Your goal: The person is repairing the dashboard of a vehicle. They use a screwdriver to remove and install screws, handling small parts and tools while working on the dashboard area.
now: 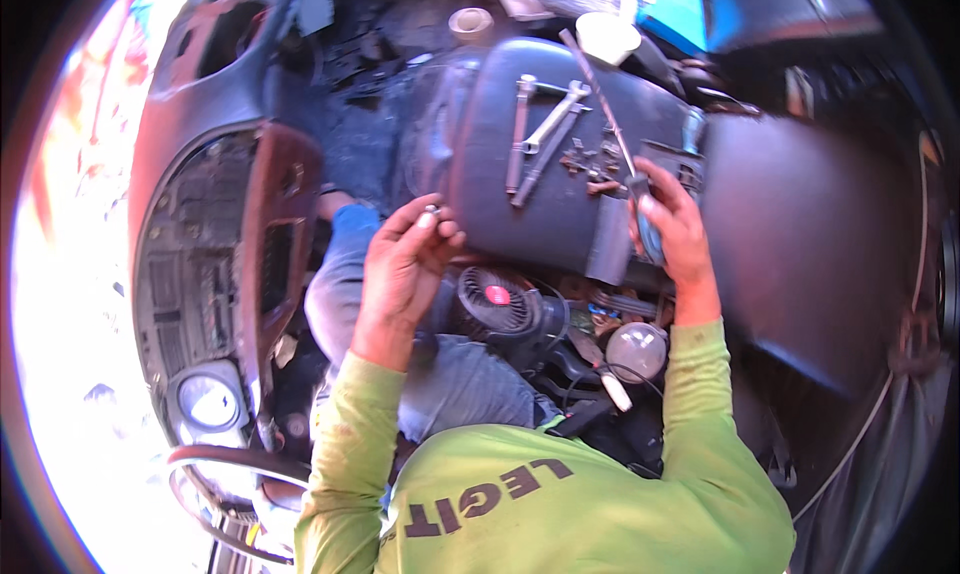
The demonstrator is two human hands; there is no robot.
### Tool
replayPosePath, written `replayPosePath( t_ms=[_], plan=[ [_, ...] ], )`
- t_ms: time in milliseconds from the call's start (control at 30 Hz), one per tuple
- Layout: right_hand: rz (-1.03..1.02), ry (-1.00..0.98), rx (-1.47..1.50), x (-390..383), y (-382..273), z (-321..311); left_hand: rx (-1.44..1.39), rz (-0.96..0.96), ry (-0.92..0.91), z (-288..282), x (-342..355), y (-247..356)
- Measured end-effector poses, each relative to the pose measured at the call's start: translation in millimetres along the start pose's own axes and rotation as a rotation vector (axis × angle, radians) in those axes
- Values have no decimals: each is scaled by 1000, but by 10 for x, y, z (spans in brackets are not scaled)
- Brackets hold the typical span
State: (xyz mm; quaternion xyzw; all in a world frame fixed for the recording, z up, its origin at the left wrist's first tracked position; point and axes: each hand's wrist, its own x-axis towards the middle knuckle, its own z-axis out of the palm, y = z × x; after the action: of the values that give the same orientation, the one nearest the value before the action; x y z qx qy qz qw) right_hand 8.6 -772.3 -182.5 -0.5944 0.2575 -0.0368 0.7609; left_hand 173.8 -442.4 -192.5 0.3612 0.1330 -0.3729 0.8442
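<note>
In the head view, my left hand (pixel 405 249) pinches a small metal piece (pixel 431 210) between thumb and fingers, beside the front of a black seat cushion (pixel 480 174). My right hand (pixel 665 224) is closed round the blue and dark handle of a long screwdriver (pixel 610 109), its shaft pointing away from me over the cushion. On the cushion lie several wrenches (pixel 545 124), a cluster of small metal parts (pixel 588 160) and a dark flat piece (pixel 605 244).
A small fan (pixel 492 304), a clear round lamp (pixel 636 354) and cluttered items sit below the cushion. A detached door panel (pixel 215 254) stands left. Beyond are a white container (pixel 606 36) and tape roll (pixel 470 24). Another black cushion (pixel 810 234) is right.
</note>
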Motion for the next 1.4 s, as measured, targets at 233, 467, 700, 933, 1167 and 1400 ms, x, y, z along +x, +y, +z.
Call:
replayPosePath(
  t_ms=[233, 467, 700, 933, 1167, 1400],
  plan=[
    [144, -303, -159, -61, -101, 566, -179, 82, -22, -212, 124, 276],
    [74, -438, -247, -22, -27, 725, -272, 178, -136, -369, 195, 515],
    [43, -450, -349, 68, -55, 873, -239, 195, -134, -436, 199, 553],
    [-3, -458, -437, 191, -115, 995, -289, 225, -126, -507, 265, 554],
    [-60, -496, -530, 314, -220, 1117, -314, 260, -88, -557, 320, 645],
    [140, -505, -466, 396, -339, 1226, -349, 301, -80, -599, 371, 710]
  ],
)
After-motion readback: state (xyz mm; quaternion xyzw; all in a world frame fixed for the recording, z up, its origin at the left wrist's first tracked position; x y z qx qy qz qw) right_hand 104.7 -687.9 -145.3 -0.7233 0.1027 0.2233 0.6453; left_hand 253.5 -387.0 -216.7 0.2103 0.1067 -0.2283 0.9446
